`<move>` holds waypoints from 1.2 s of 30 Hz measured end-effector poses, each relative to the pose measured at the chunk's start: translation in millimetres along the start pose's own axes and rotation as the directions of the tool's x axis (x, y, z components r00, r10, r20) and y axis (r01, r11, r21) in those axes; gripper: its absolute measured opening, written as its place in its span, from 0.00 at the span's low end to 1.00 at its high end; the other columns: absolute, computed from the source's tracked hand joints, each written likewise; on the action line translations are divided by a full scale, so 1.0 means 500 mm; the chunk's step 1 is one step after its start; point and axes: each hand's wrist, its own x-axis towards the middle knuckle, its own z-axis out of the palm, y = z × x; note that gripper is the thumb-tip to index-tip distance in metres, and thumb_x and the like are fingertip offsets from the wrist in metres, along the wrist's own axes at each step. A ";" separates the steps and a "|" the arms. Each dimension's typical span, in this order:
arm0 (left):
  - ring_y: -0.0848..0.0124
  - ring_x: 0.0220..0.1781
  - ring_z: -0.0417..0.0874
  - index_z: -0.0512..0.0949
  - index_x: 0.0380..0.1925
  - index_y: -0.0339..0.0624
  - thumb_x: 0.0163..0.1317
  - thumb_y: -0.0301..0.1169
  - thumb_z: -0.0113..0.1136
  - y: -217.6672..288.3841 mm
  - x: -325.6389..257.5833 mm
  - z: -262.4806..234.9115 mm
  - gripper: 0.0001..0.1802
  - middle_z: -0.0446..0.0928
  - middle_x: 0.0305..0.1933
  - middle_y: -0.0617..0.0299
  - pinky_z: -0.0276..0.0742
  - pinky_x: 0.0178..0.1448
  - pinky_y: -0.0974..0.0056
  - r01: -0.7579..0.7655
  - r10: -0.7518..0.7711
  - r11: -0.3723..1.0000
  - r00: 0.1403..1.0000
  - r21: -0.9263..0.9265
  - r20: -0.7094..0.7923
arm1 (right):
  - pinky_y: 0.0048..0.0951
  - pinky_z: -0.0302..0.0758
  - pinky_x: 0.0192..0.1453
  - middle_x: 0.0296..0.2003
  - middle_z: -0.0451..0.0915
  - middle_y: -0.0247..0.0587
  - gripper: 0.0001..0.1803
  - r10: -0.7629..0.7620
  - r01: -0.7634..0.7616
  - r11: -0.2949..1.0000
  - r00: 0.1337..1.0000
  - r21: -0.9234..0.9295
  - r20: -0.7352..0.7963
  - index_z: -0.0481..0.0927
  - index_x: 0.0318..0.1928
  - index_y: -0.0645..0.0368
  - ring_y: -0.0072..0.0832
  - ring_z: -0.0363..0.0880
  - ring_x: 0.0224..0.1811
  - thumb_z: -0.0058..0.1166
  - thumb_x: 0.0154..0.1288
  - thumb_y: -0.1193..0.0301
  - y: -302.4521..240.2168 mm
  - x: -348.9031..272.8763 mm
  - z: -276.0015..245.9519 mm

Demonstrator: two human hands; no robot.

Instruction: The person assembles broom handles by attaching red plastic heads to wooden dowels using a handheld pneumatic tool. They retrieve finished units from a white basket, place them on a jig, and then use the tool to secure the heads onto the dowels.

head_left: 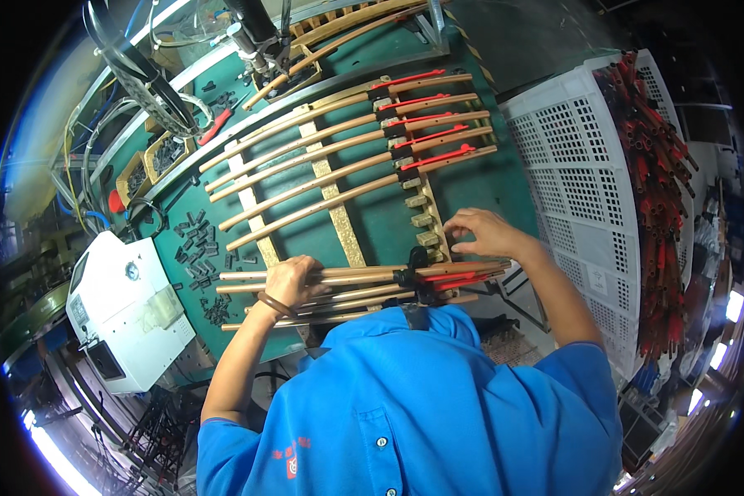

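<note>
My left hand (293, 283) is closed over a bundle of copper-coloured tubes (355, 292) lying side by side close to my body. Black clamp-like fittings (417, 277) and red pieces sit toward the right part of these tubes. My right hand (484, 233) hovers above the bundle's right end, fingers bent and apart, with nothing seen in it. Beyond, several more copper-coloured tubes (322, 211) rest in a row across a slotted wooden rack (336, 219). Each carries a black fitting and a red strip (438, 155) near its right end.
The bench top is green (380, 217). Loose small black parts (198, 252) lie at its left, beside a white machine (128, 310). Cardboard boxes (169, 153) of parts stand farther back, under a metal tool head (256, 50). A white crate (566, 157) with red-ended tubes (657, 207) flanks the right.
</note>
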 end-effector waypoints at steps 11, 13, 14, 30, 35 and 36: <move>0.55 0.33 0.81 0.78 0.45 0.46 0.43 0.30 0.64 -0.002 0.046 -0.045 0.24 0.75 0.30 0.55 0.80 0.37 0.56 -0.076 0.080 0.996 0.993 0.048 -0.090 | 0.39 0.71 0.50 0.41 0.74 0.39 0.34 -0.194 0.119 0.898 0.971 -0.423 -0.139 0.72 0.54 0.53 0.39 0.76 0.45 0.69 0.46 0.58 -0.051 -0.009 -0.039; 0.53 0.34 0.80 0.78 0.49 0.44 0.44 0.30 0.63 -0.026 0.084 -0.033 0.26 0.76 0.32 0.52 0.79 0.39 0.56 -0.094 0.092 0.995 0.995 -0.042 -0.048 | 0.35 0.69 0.44 0.34 0.71 0.36 0.25 -0.359 0.178 0.744 0.920 -0.644 -0.160 0.72 0.45 0.54 0.34 0.76 0.39 0.68 0.44 0.70 -0.026 0.022 -0.051; 0.53 0.33 0.80 0.78 0.49 0.43 0.45 0.29 0.62 -0.037 0.102 -0.025 0.26 0.76 0.31 0.51 0.78 0.39 0.57 -0.117 0.114 0.990 0.992 -0.081 -0.046 | 0.33 0.69 0.44 0.33 0.71 0.36 0.20 -0.389 0.153 0.702 0.900 -0.695 -0.195 0.72 0.42 0.55 0.34 0.76 0.38 0.65 0.48 0.72 -0.009 0.034 -0.056; 0.53 0.30 0.80 0.77 0.40 0.41 0.56 0.31 0.61 -0.029 0.133 0.000 0.12 0.78 0.32 0.52 0.77 0.31 0.57 -0.089 0.165 0.962 0.944 0.259 -0.287 | 0.40 0.73 0.49 0.37 0.81 0.46 0.16 0.124 -0.065 0.838 0.990 -0.542 0.072 0.80 0.40 0.56 0.39 0.79 0.45 0.64 0.54 0.61 -0.001 0.163 -0.147; 0.62 0.30 0.78 0.77 0.39 0.42 0.53 0.26 0.59 0.017 0.090 0.039 0.12 0.75 0.34 0.58 0.74 0.33 0.62 -0.063 0.296 0.900 0.815 0.431 -0.499 | 0.37 0.77 0.40 0.30 0.77 0.37 0.21 -0.582 0.133 0.615 0.742 -0.777 -0.333 0.76 0.39 0.54 0.35 0.80 0.37 0.67 0.41 0.70 0.007 0.076 -0.098; 0.63 0.29 0.78 0.77 0.38 0.42 0.53 0.27 0.60 0.034 0.079 0.036 0.11 0.74 0.32 0.59 0.73 0.32 0.62 -0.028 0.258 0.909 0.821 0.416 -0.509 | 0.37 0.76 0.41 0.32 0.77 0.37 0.21 -0.482 0.110 0.672 0.816 -0.732 -0.320 0.76 0.40 0.54 0.34 0.80 0.38 0.67 0.41 0.70 0.010 0.058 -0.091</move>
